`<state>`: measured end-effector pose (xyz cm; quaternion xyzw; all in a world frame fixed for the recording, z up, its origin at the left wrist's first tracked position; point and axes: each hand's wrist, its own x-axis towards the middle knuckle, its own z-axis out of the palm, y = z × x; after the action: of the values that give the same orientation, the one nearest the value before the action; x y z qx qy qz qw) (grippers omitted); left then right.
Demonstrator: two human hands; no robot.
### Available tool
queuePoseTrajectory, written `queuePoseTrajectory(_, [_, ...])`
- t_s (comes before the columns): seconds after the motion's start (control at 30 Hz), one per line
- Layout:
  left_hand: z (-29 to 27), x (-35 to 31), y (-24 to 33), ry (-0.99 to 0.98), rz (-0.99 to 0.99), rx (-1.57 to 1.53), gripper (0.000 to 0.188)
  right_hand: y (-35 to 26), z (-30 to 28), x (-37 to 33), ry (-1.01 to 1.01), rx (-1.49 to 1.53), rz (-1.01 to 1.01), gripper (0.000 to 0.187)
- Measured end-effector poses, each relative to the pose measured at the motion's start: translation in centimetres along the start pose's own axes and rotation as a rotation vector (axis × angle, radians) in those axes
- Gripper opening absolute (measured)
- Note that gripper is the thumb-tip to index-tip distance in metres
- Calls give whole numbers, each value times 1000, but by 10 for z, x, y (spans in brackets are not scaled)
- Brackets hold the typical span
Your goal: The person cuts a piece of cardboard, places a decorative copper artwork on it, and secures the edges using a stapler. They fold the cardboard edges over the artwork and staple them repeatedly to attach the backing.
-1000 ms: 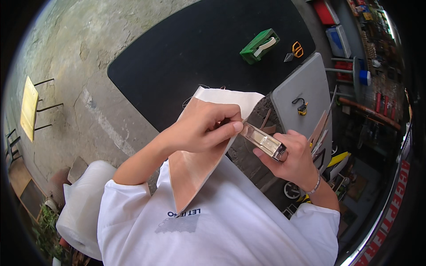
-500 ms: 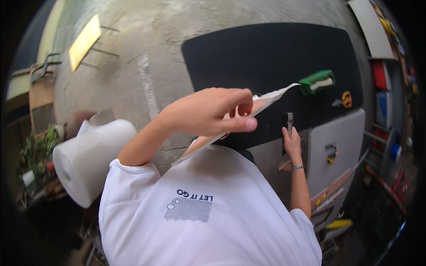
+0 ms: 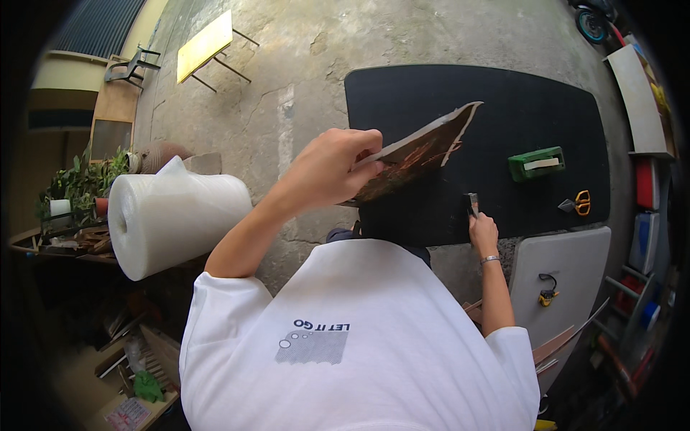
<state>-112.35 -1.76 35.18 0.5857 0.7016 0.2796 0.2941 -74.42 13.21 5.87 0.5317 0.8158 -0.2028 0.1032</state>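
My left hand (image 3: pixel 332 165) is closed on the edge of a canvas (image 3: pixel 424 156), with the thumb below and fingers above. The canvas is tilted above the black table (image 3: pixel 402 93); its dark face shows orange-brown strokes and its edges are pale and frayed. Lower right, my right hand (image 3: pixel 484 233) is wrapped round a hand tool (image 3: pixel 471 204) with a metal head and a dark handle, its exact kind unclear. On the table's right part lie a green open-topped box (image 3: pixel 536 165) with a whitish strip and orange-handled scissors (image 3: pixel 576 204).
A grey board (image 3: pixel 560 266) adjoins the black table, bearing a small yellow-and-black tool (image 3: pixel 548 291). A large bubble wrap roll (image 3: pixel 187 215) is on my left, beside potted plants (image 3: pixel 83 183). Farther off stands a yellow folding table (image 3: pixel 205 47). Shelving (image 3: pixel 640 276) lines the right.
My left hand has turned the canvas, so its dark painted face shows instead of the pale brown side. The whole view has shifted; my right hand still holds the tool.
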Motion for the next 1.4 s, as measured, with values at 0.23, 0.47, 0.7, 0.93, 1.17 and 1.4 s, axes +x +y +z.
queuePoseTrajectory(0.23, [15, 2, 7, 59, -124, -60, 21, 0, -3, 7, -49, 47, 42, 38])
queuePoseTrajectory(0.47, [1, -20, 4, 340, -129, 57, 17, -44, -18, -22, 469, 469, -281, 49])
queuePoseTrajectory(0.7, [-29, -85, -29, 598, -128, -426, 15, -81, -19, 7, -249, 1578, -233, 48])
queuePoseTrajectory(0.93, [75, -133, -126, 849, -96, -1186, 17, -81, -154, 7, -278, 1827, -508, 24])
queuePoseTrajectory(1.17, [240, -129, -190, 545, -288, -1507, 46, -160, -304, -14, -45, 997, -847, 11])
queuePoseTrajectory(1.4, [160, -123, -78, 24, -388, -717, 19, -246, -329, -45, -3, 367, -1022, 16])
